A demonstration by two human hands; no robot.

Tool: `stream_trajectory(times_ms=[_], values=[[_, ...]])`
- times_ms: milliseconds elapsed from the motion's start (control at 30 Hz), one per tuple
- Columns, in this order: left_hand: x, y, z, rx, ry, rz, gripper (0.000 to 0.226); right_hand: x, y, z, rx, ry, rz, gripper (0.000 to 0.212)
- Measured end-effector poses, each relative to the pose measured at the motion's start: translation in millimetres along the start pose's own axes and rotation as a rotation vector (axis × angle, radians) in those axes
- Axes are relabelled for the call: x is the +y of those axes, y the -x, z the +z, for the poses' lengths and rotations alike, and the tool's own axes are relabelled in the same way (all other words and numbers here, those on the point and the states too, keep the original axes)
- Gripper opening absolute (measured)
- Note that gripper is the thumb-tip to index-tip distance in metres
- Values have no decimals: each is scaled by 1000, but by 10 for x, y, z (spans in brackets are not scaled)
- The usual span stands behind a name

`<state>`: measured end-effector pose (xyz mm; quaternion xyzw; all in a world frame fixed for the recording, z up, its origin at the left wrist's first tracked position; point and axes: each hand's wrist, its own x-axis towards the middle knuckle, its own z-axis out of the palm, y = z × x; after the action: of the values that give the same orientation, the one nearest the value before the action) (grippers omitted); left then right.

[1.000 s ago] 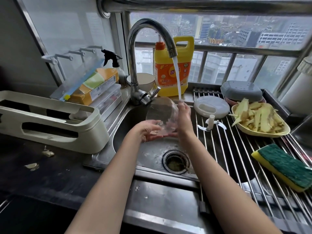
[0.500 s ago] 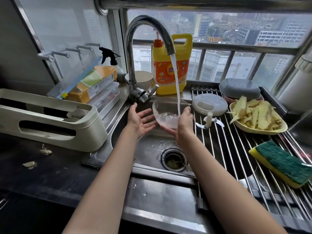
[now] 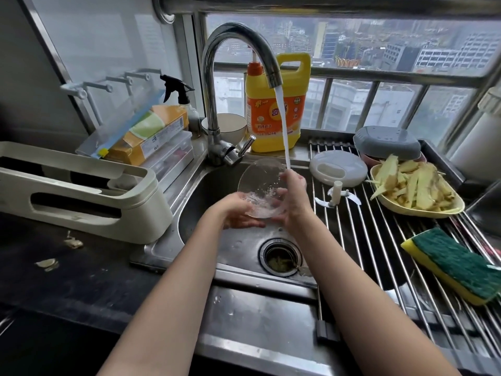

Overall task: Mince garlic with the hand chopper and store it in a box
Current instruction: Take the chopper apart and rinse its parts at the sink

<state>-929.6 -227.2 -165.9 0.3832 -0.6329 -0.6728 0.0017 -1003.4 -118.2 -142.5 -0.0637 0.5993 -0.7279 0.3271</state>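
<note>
Left hand is cupping the clear chopper bowl from below, over the sink. Right hand is gripping its right rim under running tap water. Chopper lid and blade are lying on the drying rack.

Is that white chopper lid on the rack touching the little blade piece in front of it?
Cannot tell. In the head view the top of the blade piece's post overlaps the front edge of the chopper lid, so contact or a gap behind it is hidden.
</note>
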Motion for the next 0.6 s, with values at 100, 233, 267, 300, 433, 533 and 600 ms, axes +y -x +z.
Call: stream_trajectory(times_ms=[100,233,267,300,433,533,600], values=[[-52,-72,9,109,-37,74,27,26,18,-4,1,183,-234,33],[20,-114,-24,82,284,83,20,50,118,48,78,640,-727,39],[33,-81,-24,38,325,78,18,49,143,70,57,717,-791,43],[37,-63,-31,20,342,85,16,57,150,83,-10,738,-824,45],[32,-106,-155,105,429,211,16,108,125,96,-337,648,-516,71],[69,-94,-190,31,646,295,15,105,99,111,-372,524,-186,101],[123,-59,-143,-23,689,365,14,120,80,83,-371,471,-99,109]])
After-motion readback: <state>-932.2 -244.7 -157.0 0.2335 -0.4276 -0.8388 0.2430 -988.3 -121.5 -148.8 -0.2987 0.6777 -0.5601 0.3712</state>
